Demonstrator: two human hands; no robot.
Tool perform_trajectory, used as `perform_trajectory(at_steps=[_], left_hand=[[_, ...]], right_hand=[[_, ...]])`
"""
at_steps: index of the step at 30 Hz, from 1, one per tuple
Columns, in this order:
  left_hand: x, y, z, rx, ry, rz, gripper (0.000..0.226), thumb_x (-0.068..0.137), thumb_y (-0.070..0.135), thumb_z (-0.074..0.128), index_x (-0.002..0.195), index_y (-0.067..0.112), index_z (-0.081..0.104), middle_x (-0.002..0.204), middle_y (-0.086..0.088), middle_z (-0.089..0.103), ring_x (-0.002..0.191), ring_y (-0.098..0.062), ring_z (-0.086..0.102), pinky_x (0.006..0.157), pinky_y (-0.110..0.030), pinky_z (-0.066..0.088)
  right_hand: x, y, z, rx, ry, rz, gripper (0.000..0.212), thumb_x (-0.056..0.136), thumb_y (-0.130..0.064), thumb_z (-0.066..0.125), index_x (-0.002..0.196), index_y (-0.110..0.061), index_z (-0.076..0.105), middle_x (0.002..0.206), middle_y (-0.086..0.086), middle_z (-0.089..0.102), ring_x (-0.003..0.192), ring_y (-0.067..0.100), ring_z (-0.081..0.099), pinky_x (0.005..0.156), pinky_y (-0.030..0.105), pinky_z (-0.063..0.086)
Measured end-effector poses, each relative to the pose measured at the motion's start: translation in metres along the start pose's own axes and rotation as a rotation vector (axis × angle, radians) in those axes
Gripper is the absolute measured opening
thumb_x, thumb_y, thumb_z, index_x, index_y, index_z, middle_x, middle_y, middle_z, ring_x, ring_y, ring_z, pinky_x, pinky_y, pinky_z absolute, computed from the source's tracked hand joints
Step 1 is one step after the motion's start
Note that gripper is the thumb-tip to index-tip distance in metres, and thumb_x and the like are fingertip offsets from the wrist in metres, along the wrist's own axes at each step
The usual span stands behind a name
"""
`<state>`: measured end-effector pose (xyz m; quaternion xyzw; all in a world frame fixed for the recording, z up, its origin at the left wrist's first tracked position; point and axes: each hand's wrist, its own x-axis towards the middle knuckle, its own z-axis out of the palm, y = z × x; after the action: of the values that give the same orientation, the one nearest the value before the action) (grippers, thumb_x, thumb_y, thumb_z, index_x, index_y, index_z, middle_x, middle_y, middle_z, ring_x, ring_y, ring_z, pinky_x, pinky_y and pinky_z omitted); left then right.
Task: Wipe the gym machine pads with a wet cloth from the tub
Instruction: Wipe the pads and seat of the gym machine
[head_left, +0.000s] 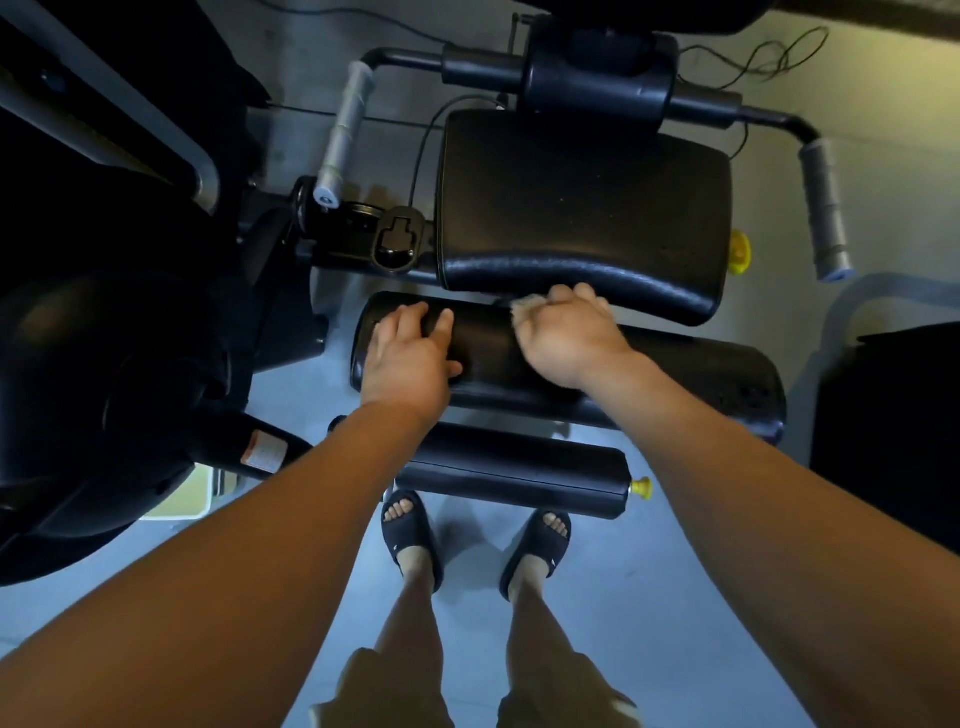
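No text, brand, number or sign can be read anywhere in the head view. The only printed item is a small orange-and-white sticker (265, 453) on the dark frame tube (228, 441) of the machine at the left, near the person's left forearm; it carries rows of fine print, but these are too small and blurred to make out. A small pale mark shows on each dark slide sandal (410, 535), too tiny to tell whether it is a logo. The black pads and grey handle grips bear no lettering that shows.
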<state>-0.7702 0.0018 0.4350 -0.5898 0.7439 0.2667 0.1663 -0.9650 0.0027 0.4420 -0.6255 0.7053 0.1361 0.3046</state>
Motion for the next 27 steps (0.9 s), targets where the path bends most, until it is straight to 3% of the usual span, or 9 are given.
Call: perform_trajectory(at_steps=[5, 7, 10, 13, 16, 19, 22, 24, 27], left_hand=[[0.000, 0.003, 0.002, 0.071, 0.008, -0.009, 0.064, 0.103, 0.038, 0.049, 0.159, 0.028, 0.019, 0.165, -0.005, 0.012, 0.150, -0.028, 0.007, 0.123, -0.043, 0.016], [-0.002, 0.005, 0.002, 0.089, 0.019, -0.023, 0.064, 0.103, 0.038, 0.048, 0.159, 0.029, 0.019, 0.165, -0.005, 0.012, 0.151, -0.028, 0.007, 0.124, -0.045, 0.014], [-0.008, 0.014, 0.009, 0.097, 0.058, -0.063, 0.063, 0.104, 0.034, 0.045, 0.160, 0.027, 0.015, 0.165, -0.006, 0.009, 0.151, -0.030, 0.004, 0.124, -0.049, 0.008], [-0.016, 0.019, 0.022, 0.061, 0.037, -0.070, 0.066, 0.106, 0.022, 0.038, 0.160, 0.027, 0.000, 0.168, -0.004, -0.008, 0.153, -0.028, -0.013, 0.125, -0.048, -0.001], [-0.016, 0.012, 0.028, 0.057, 0.020, -0.041, 0.065, 0.108, 0.022, 0.032, 0.160, 0.031, -0.007, 0.167, 0.001, -0.017, 0.152, -0.024, -0.021, 0.125, -0.046, -0.005], [-0.013, 0.007, 0.026, 0.052, 0.003, -0.028, 0.062, 0.109, 0.025, 0.031, 0.160, 0.033, -0.004, 0.168, 0.003, -0.016, 0.153, -0.022, -0.020, 0.125, -0.044, -0.004], [-0.013, 0.007, 0.025, 0.053, -0.010, -0.016, 0.062, 0.109, 0.024, 0.029, 0.160, 0.034, -0.005, 0.167, 0.003, -0.017, 0.152, -0.022, -0.022, 0.125, -0.043, -0.006], [-0.012, 0.005, 0.026, 0.052, -0.017, -0.017, 0.064, 0.109, 0.022, 0.029, 0.159, 0.034, -0.008, 0.166, 0.004, -0.021, 0.151, -0.021, -0.025, 0.124, -0.043, -0.008], [-0.011, 0.004, 0.024, 0.051, -0.061, -0.020, 0.064, 0.109, 0.024, 0.028, 0.158, 0.037, -0.012, 0.164, 0.006, -0.026, 0.150, -0.019, -0.028, 0.124, -0.043, -0.009]], right_hand=[[-0.017, 0.010, 0.019, -0.018, 0.123, -0.190, 0.037, 0.105, -0.039, 0.043, 0.128, -0.023, 0.066, 0.139, 0.005, 0.051, 0.119, 0.028, 0.044, 0.106, 0.042, 0.038], [-0.020, 0.036, 0.024, -0.073, 0.159, -0.119, 0.028, 0.098, -0.038, 0.059, 0.119, -0.025, 0.072, 0.128, 0.004, 0.056, 0.114, 0.028, 0.048, 0.101, 0.040, 0.042], [-0.028, 0.051, 0.031, -0.097, 0.269, 0.004, 0.016, 0.096, -0.035, 0.059, 0.101, -0.026, 0.072, 0.107, 0.001, 0.061, 0.103, 0.026, 0.048, 0.092, 0.036, 0.039], [-0.038, 0.029, 0.044, 0.059, 0.343, 0.009, 0.042, 0.091, -0.017, 0.060, 0.133, -0.019, 0.060, 0.122, 0.006, 0.056, 0.113, 0.030, 0.045, 0.096, 0.044, 0.045], [-0.051, 0.005, 0.059, 0.092, 0.329, -0.142, 0.065, 0.091, -0.019, 0.063, 0.152, -0.020, 0.042, 0.127, 0.007, 0.046, 0.115, 0.030, 0.041, 0.097, 0.045, 0.045], [-0.058, 0.021, 0.065, 0.113, 0.342, -0.128, 0.057, 0.095, -0.028, 0.065, 0.149, -0.025, 0.047, 0.129, 0.007, 0.043, 0.117, 0.033, 0.042, 0.100, 0.044, 0.045], [-0.063, 0.048, 0.071, 0.123, 0.387, 0.039, 0.044, 0.101, -0.038, 0.055, 0.145, -0.029, 0.054, 0.152, 0.007, 0.038, 0.135, 0.035, 0.037, 0.115, 0.043, 0.034], [-0.062, 0.043, 0.075, 0.124, 0.366, 0.047, 0.048, 0.104, -0.034, 0.049, 0.151, -0.022, 0.049, 0.164, 0.007, 0.029, 0.150, 0.032, 0.025, 0.123, 0.040, 0.025], [-0.060, 0.006, 0.091, 0.131, 0.329, -0.123, 0.062, 0.100, -0.017, 0.055, 0.158, -0.020, 0.035, 0.169, 0.002, 0.020, 0.156, 0.025, 0.012, 0.127, 0.038, 0.016]])
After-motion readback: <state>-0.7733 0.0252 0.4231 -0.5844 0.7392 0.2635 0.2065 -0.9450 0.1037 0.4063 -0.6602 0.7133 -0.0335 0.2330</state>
